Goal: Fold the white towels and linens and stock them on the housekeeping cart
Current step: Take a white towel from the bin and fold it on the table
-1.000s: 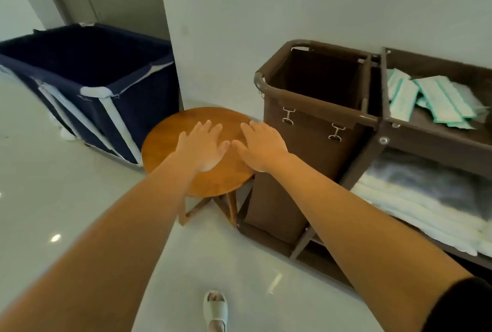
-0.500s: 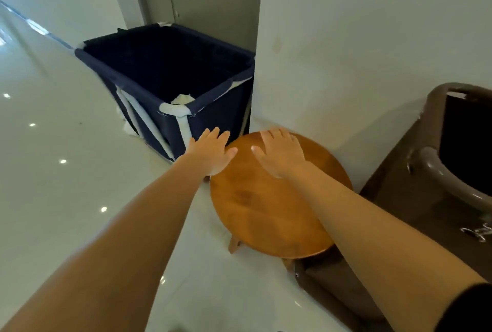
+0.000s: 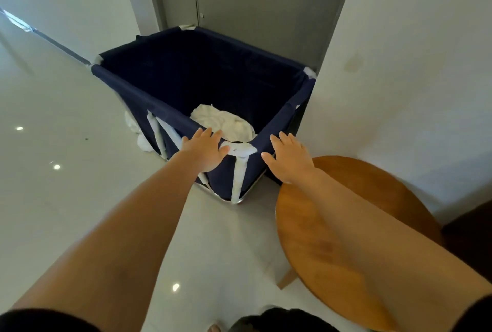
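Tiled floor [image 3: 66, 198]; white towel [image 3: 223, 122] diagonal in hamper [image 3: 186, 78]

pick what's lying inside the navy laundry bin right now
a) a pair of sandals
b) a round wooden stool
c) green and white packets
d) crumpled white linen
d: crumpled white linen lies at the bottom of the navy bin, just past the left hand and right hand, both with straight fingers at its near corner.

Glossy floor [image 3: 66, 198], navy cloth hamper [image 3: 186, 86], seemingly varnished wooden stool [image 3: 306, 238].
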The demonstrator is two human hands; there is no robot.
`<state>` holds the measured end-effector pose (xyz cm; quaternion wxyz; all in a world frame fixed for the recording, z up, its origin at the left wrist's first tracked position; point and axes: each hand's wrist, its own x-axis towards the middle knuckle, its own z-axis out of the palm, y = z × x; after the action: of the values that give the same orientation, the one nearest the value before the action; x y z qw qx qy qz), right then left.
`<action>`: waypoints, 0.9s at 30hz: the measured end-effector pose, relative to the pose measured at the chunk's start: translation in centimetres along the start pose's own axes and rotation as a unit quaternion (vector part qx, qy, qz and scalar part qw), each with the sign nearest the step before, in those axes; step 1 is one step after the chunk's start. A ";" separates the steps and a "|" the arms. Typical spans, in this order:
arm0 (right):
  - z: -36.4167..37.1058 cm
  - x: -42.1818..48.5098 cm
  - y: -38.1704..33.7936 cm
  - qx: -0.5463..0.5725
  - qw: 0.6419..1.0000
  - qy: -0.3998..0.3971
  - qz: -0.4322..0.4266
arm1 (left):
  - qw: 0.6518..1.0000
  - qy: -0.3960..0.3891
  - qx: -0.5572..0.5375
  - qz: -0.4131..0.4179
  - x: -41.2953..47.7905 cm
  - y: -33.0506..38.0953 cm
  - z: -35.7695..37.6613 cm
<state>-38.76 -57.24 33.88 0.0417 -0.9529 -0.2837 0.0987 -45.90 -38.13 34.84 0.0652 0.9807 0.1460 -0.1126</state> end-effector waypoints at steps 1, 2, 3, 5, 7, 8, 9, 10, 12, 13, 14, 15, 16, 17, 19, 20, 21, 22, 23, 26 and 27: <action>0.1 1.3 -0.9 0.003 1.000 -0.009 0.004 | 1.000 -0.011 -0.003 0.004 1.1 -1.1 -0.1; 0.2 2.4 -1.5 0.005 1.000 -0.016 0.006 | 1.000 -0.020 -0.006 0.010 2.1 -2.0 0.0; 0.2 3.6 -2.1 0.006 1.000 -0.021 0.007 | 1.000 -0.025 -0.008 0.015 3.1 -2.7 0.2; 0.3 6.6 -3.2 0.012 1.000 -0.026 0.008 | 0.999 -0.030 -0.012 0.022 5.9 -4.6 0.2; 0.8 9.7 -4.1 0.017 0.999 -0.029 0.007 | 0.999 -0.038 -0.010 0.024 8.9 -6.3 0.3; 1.1 11.0 -4.4 0.019 0.999 -0.034 0.008 | 0.999 -0.042 -0.009 0.026 10.3 -7.0 0.4; 1.4 13.0 -4.7 0.022 0.999 -0.039 0.012 | 0.998 -0.048 -0.006 0.028 12.2 -7.9 0.3; 1.7 14.7 -4.9 0.023 0.999 -0.044 0.018 | 0.998 -0.053 -0.001 0.030 13.8 -8.6 0.3; 2.3 18.9 -5.4 0.025 0.998 -0.054 0.023 | 0.997 -0.064 0.012 0.036 17.6 -10.3 0.1; 2.6 20.7 -5.7 0.027 0.998 -0.060 0.023 | 0.997 -0.068 0.018 0.040 19.2 -10.9 0.0; 2.9 23.0 -6.0 0.035 0.997 -0.066 0.024 | 0.996 -0.074 0.024 0.043 21.2 -11.8 -0.3; 3.2 25.1 -6.3 0.042 0.996 -0.070 0.026 | 0.995 -0.082 0.030 0.044 23.0 -12.5 -0.6; 3.5 27.4 -6.7 0.049 0.996 -0.074 0.026 | 0.994 -0.090 0.034 0.042 25.0 -13.3 -1.0; 3.7 29.4 -7.0 0.053 0.995 -0.077 0.025 | 0.994 -0.098 0.038 0.038 26.7 -14.0 -1.4; 4.1 32.9 -7.6 0.051 0.994 -0.092 0.023 | 0.992 -0.110 0.043 0.035 29.9 -15.3 -2.3; 4.2 34.4 -7.8 0.047 0.993 -0.103 0.026 | 0.992 -0.116 0.043 0.033 31.3 -16.0 -2.7; 4.4 35.9 -7.9 0.047 0.992 -0.115 0.029 | 0.991 -0.123 0.039 0.032 32.9 -16.7 -3.0; 4.6 37.0 -8.1 0.048 0.990 -0.127 0.034 | 0.990 -0.132 0.035 0.030 34.1 -17.4 -3.1; 4.8 37.8 -8.3 0.049 0.989 -0.137 0.038 | 0.989 -0.140 0.034 0.029 35.1 -18.0 -3.0; 5.9 41.2 -8.7 0.073 0.982 -0.165 0.059 | 0.983 -0.175 0.040 0.025 38.8 -20.0 -1.7; 6.3 42.3 -8.9 0.084 0.979 -0.171 0.066 | 0.981 -0.190 0.042 0.023 39.8 -20.6 -1.0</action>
<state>-10.20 -26.40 21.93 0.0659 -0.9316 -0.2141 0.2861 -14.78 -7.63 24.26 0.0531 0.9464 0.1039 -0.3012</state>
